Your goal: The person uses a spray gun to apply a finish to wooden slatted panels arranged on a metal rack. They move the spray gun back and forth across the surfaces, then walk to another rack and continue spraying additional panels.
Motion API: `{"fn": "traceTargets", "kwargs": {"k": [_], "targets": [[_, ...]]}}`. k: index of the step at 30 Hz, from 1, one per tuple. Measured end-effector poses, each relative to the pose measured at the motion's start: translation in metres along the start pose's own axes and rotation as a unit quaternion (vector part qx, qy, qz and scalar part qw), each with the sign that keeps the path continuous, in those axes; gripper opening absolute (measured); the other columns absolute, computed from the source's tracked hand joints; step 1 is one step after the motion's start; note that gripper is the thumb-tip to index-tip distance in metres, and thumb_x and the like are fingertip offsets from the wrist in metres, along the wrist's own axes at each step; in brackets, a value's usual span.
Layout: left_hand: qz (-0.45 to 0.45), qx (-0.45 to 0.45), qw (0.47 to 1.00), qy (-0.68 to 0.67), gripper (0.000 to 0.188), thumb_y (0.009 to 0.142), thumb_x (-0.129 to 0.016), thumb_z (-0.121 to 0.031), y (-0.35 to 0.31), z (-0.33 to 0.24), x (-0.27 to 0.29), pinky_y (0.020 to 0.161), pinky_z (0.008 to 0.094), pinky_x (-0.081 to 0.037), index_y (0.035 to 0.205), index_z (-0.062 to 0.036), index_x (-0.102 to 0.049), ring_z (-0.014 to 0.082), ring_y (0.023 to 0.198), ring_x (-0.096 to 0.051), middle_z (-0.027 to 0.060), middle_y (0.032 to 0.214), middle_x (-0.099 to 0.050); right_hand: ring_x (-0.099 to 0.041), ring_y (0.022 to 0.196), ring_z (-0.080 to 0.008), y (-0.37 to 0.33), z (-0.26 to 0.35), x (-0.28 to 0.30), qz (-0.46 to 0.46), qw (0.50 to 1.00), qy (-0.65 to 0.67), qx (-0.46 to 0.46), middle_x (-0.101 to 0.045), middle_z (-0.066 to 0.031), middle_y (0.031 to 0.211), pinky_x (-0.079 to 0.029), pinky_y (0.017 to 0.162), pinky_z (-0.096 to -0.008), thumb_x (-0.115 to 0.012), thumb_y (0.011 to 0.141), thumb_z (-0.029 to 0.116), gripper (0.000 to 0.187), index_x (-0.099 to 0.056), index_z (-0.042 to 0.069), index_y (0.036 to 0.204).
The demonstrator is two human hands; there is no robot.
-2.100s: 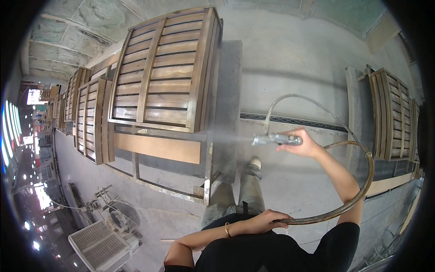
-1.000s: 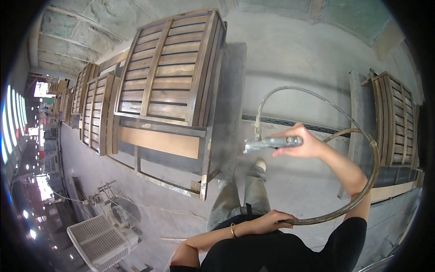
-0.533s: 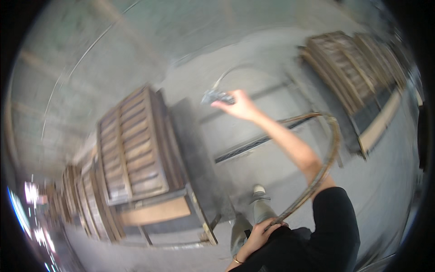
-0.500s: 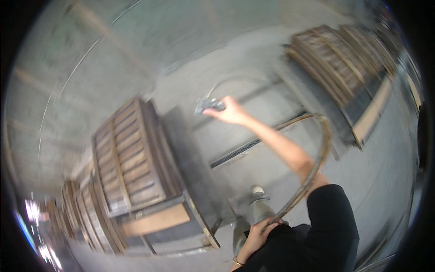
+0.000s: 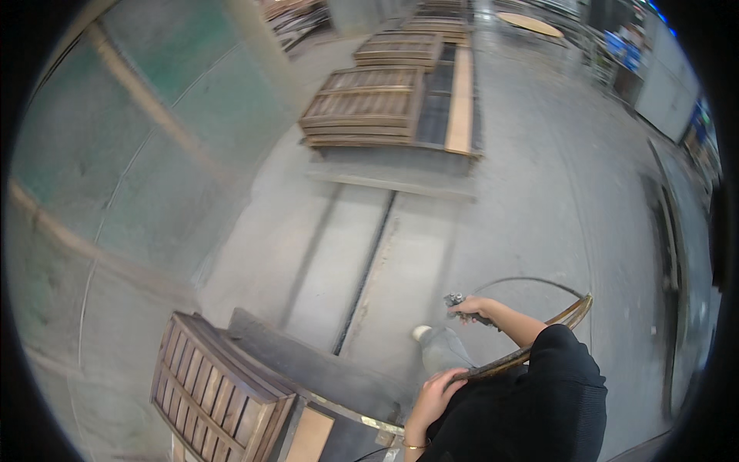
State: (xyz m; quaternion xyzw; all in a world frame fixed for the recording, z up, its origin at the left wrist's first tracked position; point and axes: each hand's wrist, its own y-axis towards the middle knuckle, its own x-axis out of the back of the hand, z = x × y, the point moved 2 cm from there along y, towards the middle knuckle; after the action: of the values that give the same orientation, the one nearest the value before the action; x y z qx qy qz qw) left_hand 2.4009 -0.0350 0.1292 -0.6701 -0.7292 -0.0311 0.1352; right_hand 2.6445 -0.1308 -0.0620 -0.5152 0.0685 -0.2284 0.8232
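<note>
My right hand (image 5: 469,306) is closed around a small metallic spray gun (image 5: 454,298), held low in front of my right side. A thin dark hose (image 5: 531,279) arcs away from the gun to the right and loops back as a thicker brownish hose (image 5: 500,365) toward my body. Fingers wrapped, my left hand (image 5: 437,396) grips that hose near my waist. At the lower left, a stack of brown slatted wooden panels (image 5: 208,393) rests on a dark platform, apart from both hands.
More slatted panel stacks (image 5: 362,104) lie ahead on a long low platform (image 5: 392,171). A dark floor groove (image 5: 366,273) runs toward it. A stained greenish wall (image 5: 177,115) rises on the left. Flat sheets (image 5: 673,254) stand along the right.
My view has turned, bringing the far stacks ahead and the near stack to the lower left. My right arm, stretched out before, is drawn in with the spray gun. My left hand still holds the hose.
</note>
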Motion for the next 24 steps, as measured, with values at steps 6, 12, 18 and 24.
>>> {"fn": "traceTargets", "kwargs": {"k": [6, 12, 18, 24], "targets": [[0.061, 0.014, 0.997, -0.033, 0.031, 0.09, -0.065, -0.015, -0.089, 0.089, -0.101, 0.089, 0.0334, -0.049, 0.119, -0.0064, -0.061, 0.0265, 0.105, -0.064, 0.0132, 0.115, -0.065, -0.068, 0.072, -0.0287, -0.072, -0.236, -0.012, -0.204, 0.97, -0.118, -0.068, -0.068, -0.02, 0.089, -0.054, 0.052, -0.0386, -0.059, 0.081, 0.024, 0.037, -0.062, -0.006, 0.103], [0.019, 0.246, 0.958, -0.144, 0.027, 0.095, -0.059, -0.017, -0.217, 0.272, -0.161, 0.089, 0.03, -0.049, 0.117, -0.0026, -0.061, 0.0193, 0.101, -0.064, 0.013, 0.11, -0.067, -0.057, 0.116, -0.0353, -0.157, -0.452, -0.077, -0.253, 0.935, -0.13, -0.211, -0.061, -0.0178, 0.123, -0.048, 0.095, -0.0494, -0.065, 0.079, 0.023, 0.044, -0.063, 0.007, 0.12], [-0.082, 0.435, 0.889, -0.112, 0.026, 0.093, -0.06, -0.018, -0.312, 0.353, -0.172, 0.075, 0.0297, -0.051, 0.113, -0.0009, -0.062, 0.0177, 0.088, -0.065, 0.0126, 0.103, -0.069, -0.065, 0.058, -0.0235, -0.186, -0.619, -0.135, -0.298, 0.919, 0.106, -0.235, -0.064, -0.0171, 0.068, -0.053, 0.054, -0.0388, -0.056, 0.083, 0.021, 0.027, -0.068, 0.0, 0.097], [0.011, 0.436, 0.899, -0.035, 0.027, 0.093, -0.06, -0.019, -0.256, 0.328, -0.208, 0.065, 0.0308, -0.052, 0.111, 0.0002, -0.062, 0.0185, 0.078, -0.066, 0.0125, 0.099, -0.069, -0.064, 0.055, -0.0246, -0.2, -0.687, -0.123, -0.305, 0.901, 0.201, -0.233, -0.062, -0.0159, 0.063, -0.052, 0.054, -0.0382, -0.06, 0.08, 0.023, 0.028, -0.068, -0.003, 0.087]]}}
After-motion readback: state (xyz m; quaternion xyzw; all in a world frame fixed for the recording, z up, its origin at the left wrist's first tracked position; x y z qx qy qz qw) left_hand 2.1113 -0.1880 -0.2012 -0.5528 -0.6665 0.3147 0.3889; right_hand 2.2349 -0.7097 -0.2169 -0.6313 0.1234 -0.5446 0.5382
